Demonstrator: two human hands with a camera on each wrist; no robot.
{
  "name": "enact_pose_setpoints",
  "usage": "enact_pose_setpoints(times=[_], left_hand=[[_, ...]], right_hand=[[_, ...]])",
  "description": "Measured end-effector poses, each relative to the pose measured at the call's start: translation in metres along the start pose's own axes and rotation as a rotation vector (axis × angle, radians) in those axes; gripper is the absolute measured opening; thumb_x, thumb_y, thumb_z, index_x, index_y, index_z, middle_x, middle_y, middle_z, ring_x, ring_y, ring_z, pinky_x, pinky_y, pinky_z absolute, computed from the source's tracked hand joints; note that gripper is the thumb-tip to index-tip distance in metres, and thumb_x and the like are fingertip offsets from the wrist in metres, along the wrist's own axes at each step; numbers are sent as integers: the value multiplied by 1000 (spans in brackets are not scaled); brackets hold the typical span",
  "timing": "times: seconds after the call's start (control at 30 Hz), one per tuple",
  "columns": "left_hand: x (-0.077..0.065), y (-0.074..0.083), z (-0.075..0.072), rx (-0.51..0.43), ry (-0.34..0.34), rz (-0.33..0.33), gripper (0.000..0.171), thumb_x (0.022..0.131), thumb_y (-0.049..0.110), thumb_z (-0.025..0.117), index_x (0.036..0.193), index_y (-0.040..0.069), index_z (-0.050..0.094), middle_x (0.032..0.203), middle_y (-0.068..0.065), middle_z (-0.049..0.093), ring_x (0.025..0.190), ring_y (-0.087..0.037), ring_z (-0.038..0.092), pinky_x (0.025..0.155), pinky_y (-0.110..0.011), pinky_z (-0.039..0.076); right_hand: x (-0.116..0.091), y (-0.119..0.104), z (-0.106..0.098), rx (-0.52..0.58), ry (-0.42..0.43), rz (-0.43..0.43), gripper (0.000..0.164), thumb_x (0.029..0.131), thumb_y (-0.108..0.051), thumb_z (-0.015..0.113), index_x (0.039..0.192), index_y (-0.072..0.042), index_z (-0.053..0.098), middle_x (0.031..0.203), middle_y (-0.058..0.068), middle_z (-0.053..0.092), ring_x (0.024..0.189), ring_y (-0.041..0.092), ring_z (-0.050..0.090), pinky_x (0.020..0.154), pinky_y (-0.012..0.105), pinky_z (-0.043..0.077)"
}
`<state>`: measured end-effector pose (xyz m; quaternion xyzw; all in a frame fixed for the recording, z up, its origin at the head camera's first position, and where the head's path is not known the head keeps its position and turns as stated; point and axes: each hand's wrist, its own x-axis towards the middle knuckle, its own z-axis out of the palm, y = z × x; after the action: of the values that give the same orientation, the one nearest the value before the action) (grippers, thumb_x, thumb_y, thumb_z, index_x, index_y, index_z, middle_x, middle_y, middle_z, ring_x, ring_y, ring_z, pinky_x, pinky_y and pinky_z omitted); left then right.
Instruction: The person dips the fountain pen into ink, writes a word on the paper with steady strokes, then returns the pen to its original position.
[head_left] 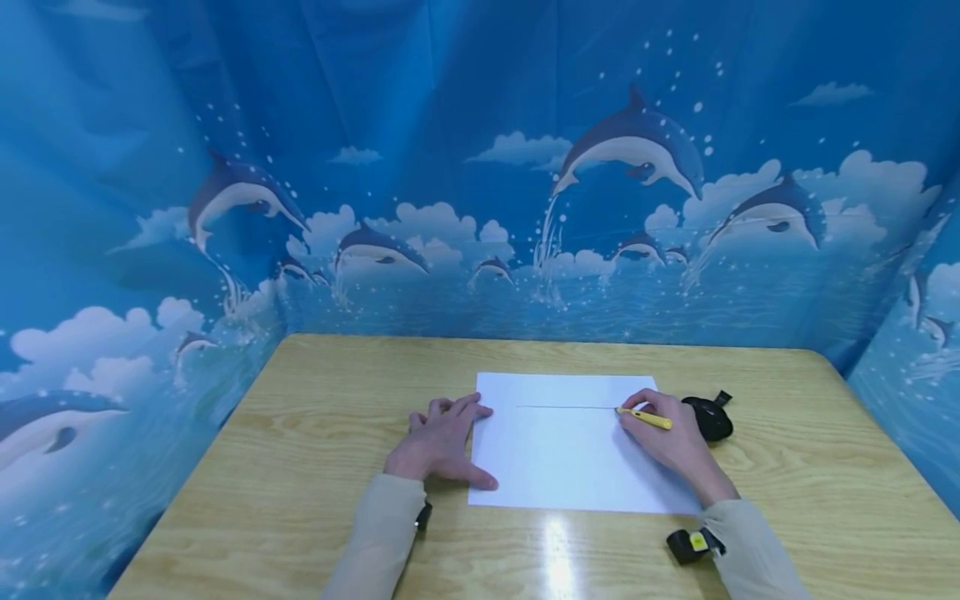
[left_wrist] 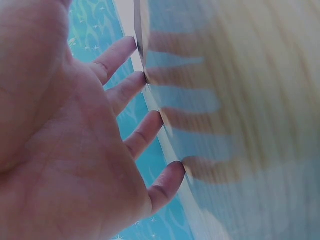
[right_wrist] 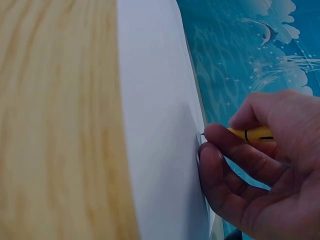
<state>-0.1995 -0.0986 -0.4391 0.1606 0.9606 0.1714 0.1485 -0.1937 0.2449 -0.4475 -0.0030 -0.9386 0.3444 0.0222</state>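
Note:
A white sheet of paper (head_left: 555,467) lies flat on the wooden table. Across its upper part runs a thin, straight dark line (head_left: 566,407). My right hand (head_left: 671,437) pinches a yellow pen (head_left: 654,418), whose tip touches the paper at the line's right end. In the right wrist view the pen (right_wrist: 257,134) sits between thumb and fingers, its tip just showing. My left hand (head_left: 444,442) rests with fingers spread at the sheet's left edge, thumb and fingertips on or beside it. From the left wrist, the fingertips (left_wrist: 172,175) touch down on the surface.
A black rounded object (head_left: 708,417) with a small tab stands right of the paper, partly behind my right hand. The wooden table (head_left: 337,392) extends on both sides. A blue curtain (head_left: 480,167) printed with dolphins hangs behind and beside it.

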Motion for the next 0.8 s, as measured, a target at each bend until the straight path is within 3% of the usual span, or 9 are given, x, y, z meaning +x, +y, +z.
enact_pose_setpoints(times=[0.8], left_hand=[[2, -1, 0, 11, -5, 1, 102, 67, 63, 88, 152, 28, 45, 170, -2, 28, 149, -42, 25, 111, -72, 25]], right_hand=[[-2, 1, -3, -1, 8, 39, 23, 96, -25, 65, 109, -7, 67, 81, 5, 69, 76, 19, 57, 71, 31, 40]])
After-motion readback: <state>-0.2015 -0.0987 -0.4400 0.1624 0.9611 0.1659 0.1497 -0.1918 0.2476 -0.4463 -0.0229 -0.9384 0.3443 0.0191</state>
